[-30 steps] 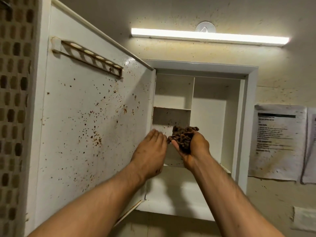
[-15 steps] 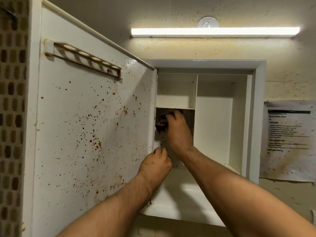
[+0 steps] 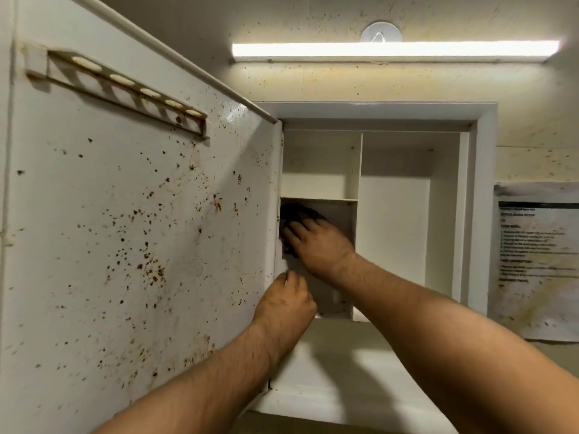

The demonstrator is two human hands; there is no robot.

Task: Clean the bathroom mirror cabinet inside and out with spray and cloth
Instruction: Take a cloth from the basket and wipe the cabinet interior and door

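the mirror cabinet (image 3: 487, 214) hangs open on a stained wall, its door (image 3: 125, 245) swung out to the left so that the inner face fills the left half of the view. that face is white and dotted all over with rust-brown specks, and a slotted rack (image 3: 125, 86) is fixed across it near the top. inside, an upright divider (image 3: 355, 164) splits the cabinet into a narrow left part and a taller right part, and a shelf (image 3: 319, 200) cuts the left part into an upper and a lower compartment. the right hand (image 3: 319, 245) reaches into the lower left compartment, fingers stretched out fairly flat over the dark cloth (image 3: 302, 213) and pressing it against the compartment's far left side, just under the shelf; most of the cloth is covered by the hand or lost in shadow. the left hand (image 3: 285, 305) sits lower, at the hinge side of the door, fingers curled with the knuckles against the edge; whether it grips anything there cannot be told. a lit tube light (image 3: 394, 51) runs across the wall above the cabinet, and a printed sheet of paper (image 3: 539, 261) is stuck to the wall on the right, its text too blurred to read.
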